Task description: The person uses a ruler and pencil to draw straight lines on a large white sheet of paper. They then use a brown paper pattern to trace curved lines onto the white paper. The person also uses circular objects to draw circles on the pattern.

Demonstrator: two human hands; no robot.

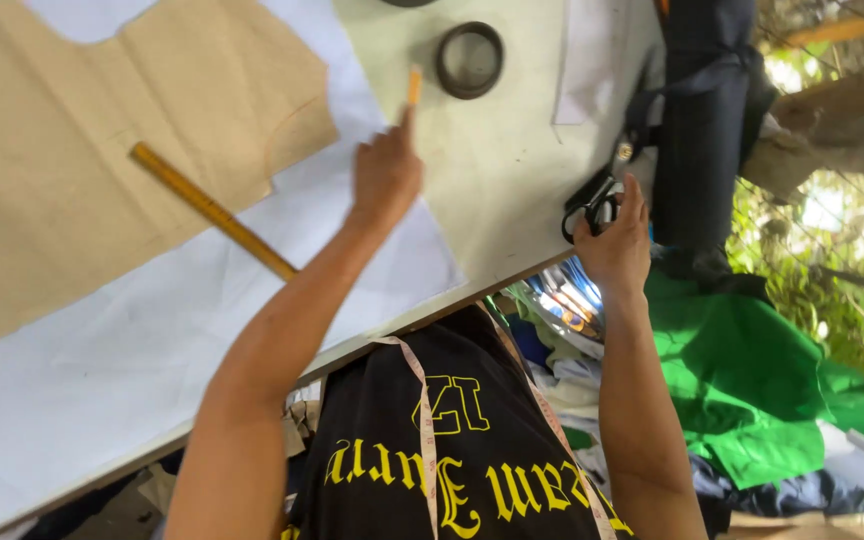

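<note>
My left hand (385, 172) is raised over the white table (497, 170) and pinches a small orange chalk (413, 86) that sticks up from the fingers. Just left of it lies white cloth (152, 330) with a tan paper pattern (72, 150) on top and a long yellow ruler (214, 211) lying slantwise across both. My right hand (614, 240) is at the table's right edge, closed around the black handles of a pair of scissors (592, 208). A measuring tape (425, 420) hangs round my neck over a black shirt.
A round black ring-shaped object (470, 59) rests on the table beyond the chalk. A white sheet (584, 60) lies at the far right of the table, with dark fabric (702, 110) hanging beside it. Green cloth (742, 370) and mixed fabric scraps pile below the table edge.
</note>
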